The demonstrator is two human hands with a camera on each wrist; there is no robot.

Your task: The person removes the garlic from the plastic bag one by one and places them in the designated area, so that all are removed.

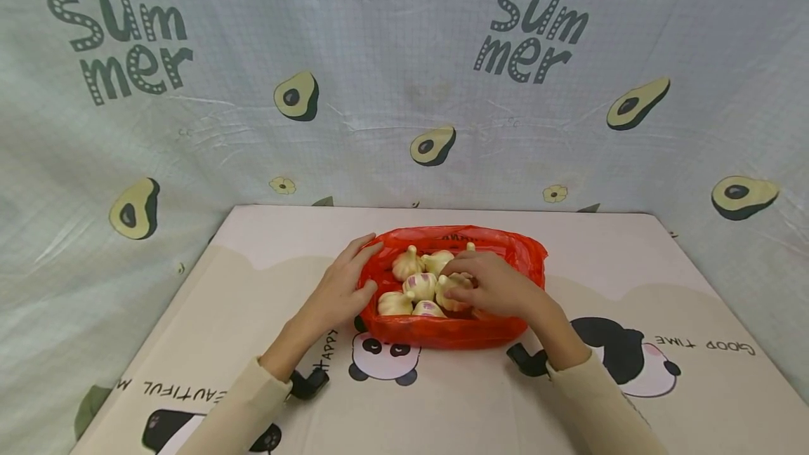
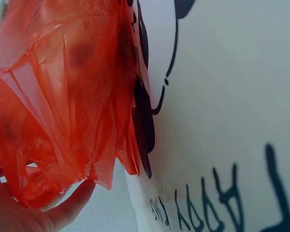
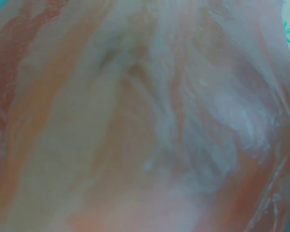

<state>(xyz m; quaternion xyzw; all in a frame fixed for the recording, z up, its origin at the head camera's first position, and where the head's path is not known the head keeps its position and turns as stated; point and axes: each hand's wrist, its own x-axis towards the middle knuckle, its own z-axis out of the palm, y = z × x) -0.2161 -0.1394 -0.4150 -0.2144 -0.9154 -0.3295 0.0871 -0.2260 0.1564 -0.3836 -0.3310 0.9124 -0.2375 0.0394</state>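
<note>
A red plastic bag lies wide open on the table with several whole garlic bulbs inside. At the bag's left edge, my left hand holds the plastic, its thumb and fingers spread along the rim. The left wrist view shows that thumb against the thin crinkled bag. My right hand reaches into the right half of the bag, its curled fingers around a garlic bulb. Blurred plastic fills most of the right wrist view and hides that hand.
A light tablecloth printed with pandas and lettering covers the table. Behind and beside it hangs a pale sheet with avocado and "Summer" prints.
</note>
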